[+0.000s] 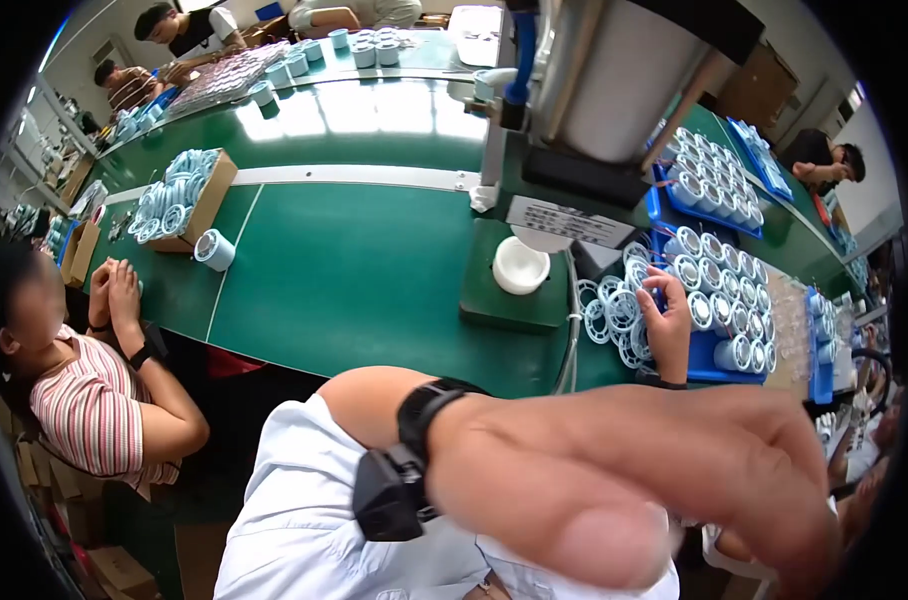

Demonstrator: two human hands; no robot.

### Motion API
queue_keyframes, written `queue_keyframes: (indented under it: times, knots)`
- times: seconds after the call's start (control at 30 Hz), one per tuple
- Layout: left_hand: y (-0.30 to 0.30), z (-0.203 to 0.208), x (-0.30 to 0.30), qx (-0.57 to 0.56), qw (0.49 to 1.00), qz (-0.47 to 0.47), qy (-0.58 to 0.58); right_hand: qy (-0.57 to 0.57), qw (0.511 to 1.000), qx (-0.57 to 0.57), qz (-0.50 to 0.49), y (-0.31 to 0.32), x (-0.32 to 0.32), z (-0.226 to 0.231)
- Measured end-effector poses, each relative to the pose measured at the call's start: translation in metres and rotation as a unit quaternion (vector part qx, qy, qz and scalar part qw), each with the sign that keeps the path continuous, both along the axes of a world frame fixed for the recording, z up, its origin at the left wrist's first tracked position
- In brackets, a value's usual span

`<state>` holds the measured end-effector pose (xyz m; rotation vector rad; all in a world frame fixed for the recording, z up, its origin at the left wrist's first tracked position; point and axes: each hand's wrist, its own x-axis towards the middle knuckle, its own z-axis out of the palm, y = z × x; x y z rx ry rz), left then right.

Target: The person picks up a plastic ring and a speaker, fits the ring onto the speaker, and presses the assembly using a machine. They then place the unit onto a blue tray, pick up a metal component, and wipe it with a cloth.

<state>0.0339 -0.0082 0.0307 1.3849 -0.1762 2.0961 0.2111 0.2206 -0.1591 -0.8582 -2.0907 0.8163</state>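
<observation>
My left hand [614, 470] looms large and slightly blurred close to the camera. It reaches across to the right, its thumb and fingers apart and nothing visible between them. A black strap with a small black box [389, 495] is around that wrist. Farther off, my right hand [666, 325] is at a loose heap of light blue plastic rings [606, 310]. Its thumb and forefinger are closed at the edge of a ring [638, 270] on the heap. Left of the heap, a white round cup-shaped holder [521, 266] sits on a green block [514, 312] under a press.
The press cylinder [614, 80] rises over the green table [344, 280]. Blue trays [709, 375] with several light blue cylindrical parts stand at right. At left are a box of rings [214, 195], a single cylindrical part [214, 250] and a seated co-worker [94, 400]. Others sit farther back.
</observation>
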Motion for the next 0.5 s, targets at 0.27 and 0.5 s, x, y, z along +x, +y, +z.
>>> queue_keyframes:
  times: [0.27,0.5]
  knots:
    - [-0.042,-0.018,-0.019,0.040,0.995,-0.068,-0.061,0.024,0.999,0.011,0.017,0.003,-0.007,-0.003]
    - [-0.059,-0.013,-0.022,0.095,0.988,-0.085,-0.088,0.034,0.999,0.009,0.040,0.003,-0.009,-0.012]
